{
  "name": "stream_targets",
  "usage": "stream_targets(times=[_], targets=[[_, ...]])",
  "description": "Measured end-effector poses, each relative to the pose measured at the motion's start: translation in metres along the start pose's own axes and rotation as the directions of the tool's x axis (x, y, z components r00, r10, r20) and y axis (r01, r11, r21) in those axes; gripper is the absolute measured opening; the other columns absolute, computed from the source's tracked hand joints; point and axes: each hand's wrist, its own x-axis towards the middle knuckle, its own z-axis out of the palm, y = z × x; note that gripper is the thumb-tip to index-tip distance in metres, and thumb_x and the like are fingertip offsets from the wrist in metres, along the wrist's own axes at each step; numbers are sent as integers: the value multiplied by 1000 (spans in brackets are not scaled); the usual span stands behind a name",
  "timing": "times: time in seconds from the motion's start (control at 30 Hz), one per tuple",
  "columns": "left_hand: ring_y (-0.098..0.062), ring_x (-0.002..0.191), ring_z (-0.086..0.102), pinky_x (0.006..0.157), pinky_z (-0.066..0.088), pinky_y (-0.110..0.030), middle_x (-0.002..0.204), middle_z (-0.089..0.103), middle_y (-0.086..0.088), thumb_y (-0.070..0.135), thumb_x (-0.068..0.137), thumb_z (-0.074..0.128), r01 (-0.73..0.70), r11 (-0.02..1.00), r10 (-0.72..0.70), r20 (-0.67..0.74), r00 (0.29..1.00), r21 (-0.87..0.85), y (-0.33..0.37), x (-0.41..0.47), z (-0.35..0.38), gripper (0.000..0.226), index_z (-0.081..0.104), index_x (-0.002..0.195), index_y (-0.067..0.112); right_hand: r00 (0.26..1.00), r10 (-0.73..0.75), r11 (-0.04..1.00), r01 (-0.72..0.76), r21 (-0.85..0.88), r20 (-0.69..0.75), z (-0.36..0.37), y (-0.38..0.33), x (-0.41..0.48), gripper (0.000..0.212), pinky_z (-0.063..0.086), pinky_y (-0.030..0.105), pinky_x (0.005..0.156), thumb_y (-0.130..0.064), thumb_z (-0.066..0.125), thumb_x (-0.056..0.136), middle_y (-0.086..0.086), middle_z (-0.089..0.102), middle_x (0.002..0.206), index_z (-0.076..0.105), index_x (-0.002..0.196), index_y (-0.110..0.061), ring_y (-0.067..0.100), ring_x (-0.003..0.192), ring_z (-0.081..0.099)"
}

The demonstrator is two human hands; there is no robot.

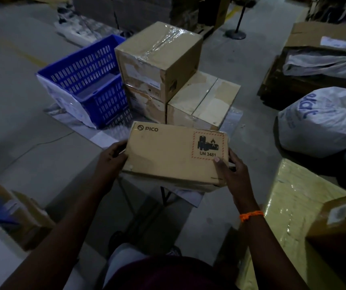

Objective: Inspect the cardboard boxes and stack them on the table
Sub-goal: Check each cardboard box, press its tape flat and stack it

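— Box [174, 158], the flat PICO one: where was it?
— Held in the air over the near edge of the worktop [105, 139], broad face up, a battery hazard label with "UN 3481" at its right end.
— And the hands?
— Left hand [113, 158] clasped the left end, its fingers [118, 147] curled round that edge. Right hand [232, 166] clasped the right end, thumb pressed on the top face just below the label. An orange band [251, 215] sat on the right wrist.
— What stood on the worktop?
— Three taped cartons. Two were stacked toward the middle: top carton [157, 59] on lower carton [147, 103]. A third carton [203, 103] stood touching them on the right, reaching the right edge. A blue crate [88, 80] sat at the left edge, just beside the stack.
— Around it?
— White sacks [322, 120] lay on the floor to the right, well apart.
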Motion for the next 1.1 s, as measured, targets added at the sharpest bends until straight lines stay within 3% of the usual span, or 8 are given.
stream_targets(times=[0.23,0.43,0.6,0.67,0.77,0.9,0.97,1.1], targets=[[-8,110,61,74,59,-26,130,58,16,-7,96,53,107,994,-99,183,978,-33,22,9,-8,58,54,138,32,999,-15,1000,16,-18,52,2,-3,3,61,60,43,92,-69,63,85,0,64,127,58,141,-45,18,113,66],[-3,119,60,86,60,-39,133,63,11,-27,82,50,51,992,-40,88,995,-119,2,-17,-14,71,57,137,18,996,-21,999,17,47,81,-9,-1,-20,55,52,17,87,-20,70,98,-23,57,128,50,144,-44,-10,112,58],[-17,95,67,78,54,-35,108,71,-1,-4,100,49,241,948,-248,-8,969,-209,-42,-49,-1,28,63,108,19,996,94,980,-90,180,-11,-11,39,-61,38,54,40,92,-31,63,95,-12,70,126,65,133,-33,17,119,66],[-23,97,65,82,54,-39,99,73,-1,7,104,45,310,921,-330,-50,943,-236,-59,-56,1,24,66,102,19,988,147,961,-131,245,-51,-7,48,-73,25,54,34,87,-14,53,103,-12,73,113,66,117,-31,20,113,67],[-25,104,65,81,53,-40,113,72,-8,23,107,43,366,880,-396,-40,918,-304,-72,-62,3,27,70,107,20,976,212,952,-193,236,-56,-5,56,-83,35,53,33,88,-2,39,107,-14,72,106,63,110,-27,11,105,66],[-26,103,66,86,55,-44,115,70,-5,47,105,47,390,918,-393,-26,919,-75,-62,-53,19,30,68,112,27,956,288,939,-271,211,-54,-10,71,-74,34,56,39,85,-14,37,110,-6,74,99,68,99,-22,29,105,67],[-29,109,65,91,55,-47,123,68,-10,49,103,53,315,942,-316,-6,949,118,-59,-38,22,37,66,124,21,956,290,943,-280,180,-33,-8,62,-64,33,55,41,83,-40,45,108,-1,75,97,70,98,-20,30,100,69],[-30,120,59,93,54,-48,138,58,-9,37,89,71,238,962,-250,79,965,137,-44,-9,24,63,49,146,25,974,211,977,-211,0,80,1,51,-25,65,56,44,99,-69,72,81,1,73,119,68,125,-22,21,113,68]])
